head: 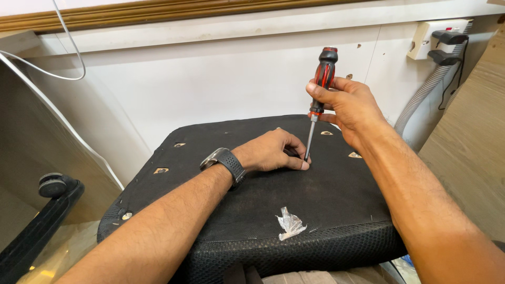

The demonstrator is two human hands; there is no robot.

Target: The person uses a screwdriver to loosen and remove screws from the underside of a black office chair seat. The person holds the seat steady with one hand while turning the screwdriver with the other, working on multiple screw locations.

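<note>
Driving a screw: right hand [351, 105] grips the upright screwdriver [319, 94], tip near the seat [326, 194] underside's centre. Left hand [273, 152], fingers together, steadies the tip; any screw is hidden. Turning likely needs steady downward pressure, shaft vertical.

We see upturned black chair seat [326, 194]. Our right hand [350, 108] grips red-black screwdriver [322, 79] upright, tip on seat underside. Our left hand [273, 151], black wristwatch [225, 163] on wrist, rests beside tip, fingers touching shaft. Crumpled clear plastic scrap [289, 223] near front edge.
</note>
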